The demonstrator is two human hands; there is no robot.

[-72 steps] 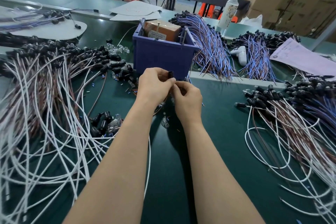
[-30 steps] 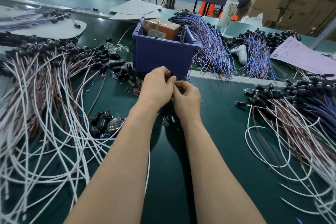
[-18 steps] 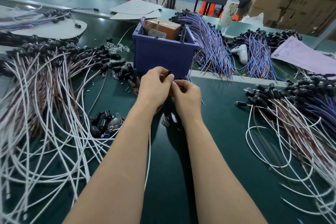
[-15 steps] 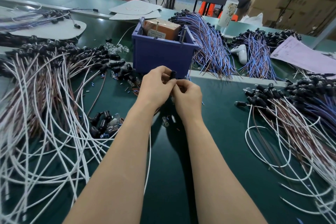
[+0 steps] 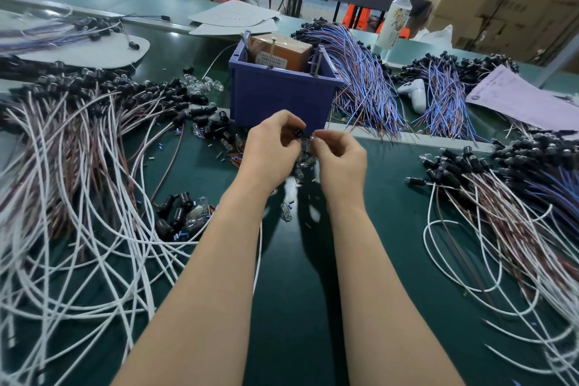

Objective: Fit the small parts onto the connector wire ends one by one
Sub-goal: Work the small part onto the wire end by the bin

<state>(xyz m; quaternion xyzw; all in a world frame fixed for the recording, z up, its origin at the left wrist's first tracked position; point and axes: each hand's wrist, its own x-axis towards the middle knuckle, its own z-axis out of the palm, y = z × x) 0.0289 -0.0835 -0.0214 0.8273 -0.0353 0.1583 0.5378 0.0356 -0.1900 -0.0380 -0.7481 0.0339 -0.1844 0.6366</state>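
in front of the bin (image 5: 282, 97), above the table (image 5: 313, 276), the left hand (image 5: 269, 152) pinches a black cap (image 5: 299, 132) in curled fingers. the right hand (image 5: 343, 161), fingers curled, pinches a clear part (image 5: 308, 143) just beside the cap. wires (image 5: 78, 229) lie on either side.

Nothing is legible: the white label (image 5: 272, 58) on the brown cardboard box (image 5: 293, 47) and the pale pink paper sheet (image 5: 520, 100) carry blurred print.

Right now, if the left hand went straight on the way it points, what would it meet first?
Probably the front wall of the blue bin, just beyond the left hand; depth is hard to judge.
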